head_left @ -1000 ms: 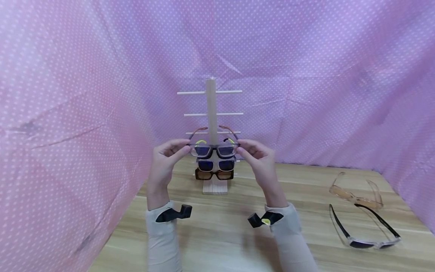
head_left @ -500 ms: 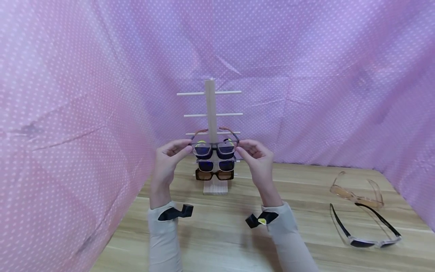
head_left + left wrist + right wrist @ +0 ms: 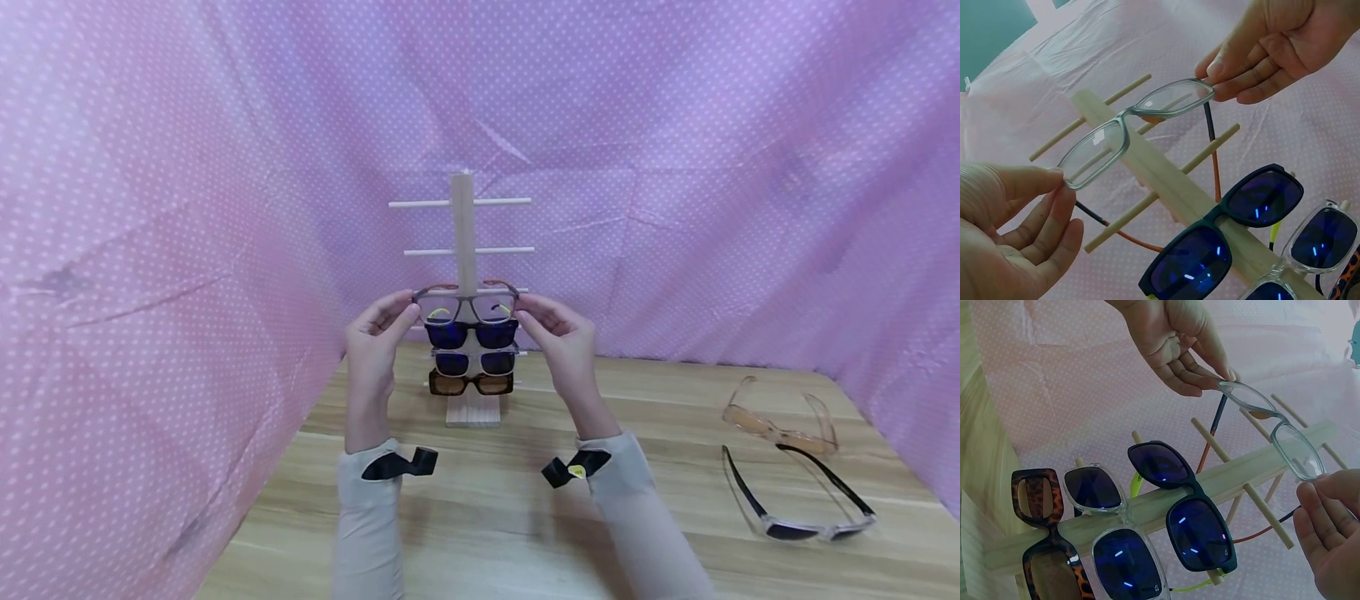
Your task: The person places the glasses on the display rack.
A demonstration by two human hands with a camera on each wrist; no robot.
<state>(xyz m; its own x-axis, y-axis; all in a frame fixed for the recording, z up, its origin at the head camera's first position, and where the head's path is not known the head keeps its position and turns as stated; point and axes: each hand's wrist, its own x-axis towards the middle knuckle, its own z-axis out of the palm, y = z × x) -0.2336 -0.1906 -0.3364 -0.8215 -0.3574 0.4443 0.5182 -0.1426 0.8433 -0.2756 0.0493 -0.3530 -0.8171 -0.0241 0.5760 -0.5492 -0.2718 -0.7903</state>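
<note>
My left hand [image 3: 375,342] and right hand [image 3: 562,337] pinch the two outer corners of a pair of clear-lens eyeglasses [image 3: 1127,112] between thumb and fingers. The grey frame faces me, and its temples with orange ends point back toward the wooden display stand [image 3: 464,225]. In the wrist views these temples cross a peg [image 3: 1225,139]; whether they bear on it I cannot tell. Just below hang sunglasses with a dark frame and blue lenses [image 3: 1200,534]. Lower on the stand are clear-framed sunglasses [image 3: 1127,562], then tortoiseshell sunglasses [image 3: 1037,497] at the bottom.
Bare upper pegs [image 3: 504,201] stick out from both sides of the post. On the wooden table [image 3: 480,517] at right lie amber-tinted glasses [image 3: 806,440] and sunglasses with black temples [image 3: 791,531]. Pink dotted cloth [image 3: 675,208] encloses the back and sides.
Both hands have raised the eyeglasses slightly and moved them closer to the post. The frame now sits above the dark-framed sunglasses, which it overlapped before.
</note>
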